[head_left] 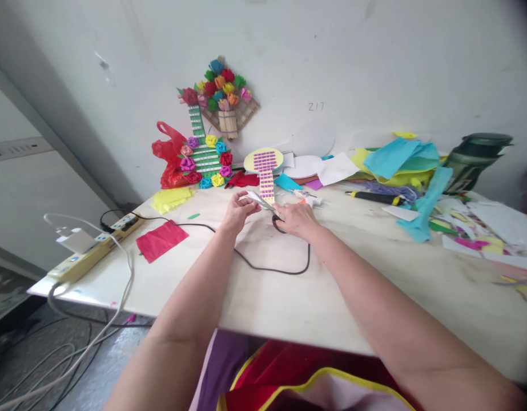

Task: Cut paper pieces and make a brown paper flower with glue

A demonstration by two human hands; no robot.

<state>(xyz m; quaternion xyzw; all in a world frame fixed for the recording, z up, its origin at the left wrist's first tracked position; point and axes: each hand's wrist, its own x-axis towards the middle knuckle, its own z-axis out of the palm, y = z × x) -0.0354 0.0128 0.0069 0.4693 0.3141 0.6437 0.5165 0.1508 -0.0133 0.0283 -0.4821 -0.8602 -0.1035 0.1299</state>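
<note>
My right hand [296, 220] grips black-handled scissors [278, 224] whose blades point up and to the left. Between the fingers of my left hand [239, 212] is a small piece of white paper [255, 197], close against the scissor blades. Whether the blades are cutting into it I cannot tell. Just behind both hands is a yellow paper craft [266, 181] with an oval top and purple woven strips. A white glue gun [311, 200] lies right of it, partly hidden by my right hand.
A black cord [272, 270] loops across the table in front of my hands. Left are red crepe paper [162, 241] and a power strip [83, 260]. Paper flower crafts [205, 160] stand against the wall. Right are a yellow-black tool [374, 198], paper scraps [494, 228] and a dark bottle [475, 162].
</note>
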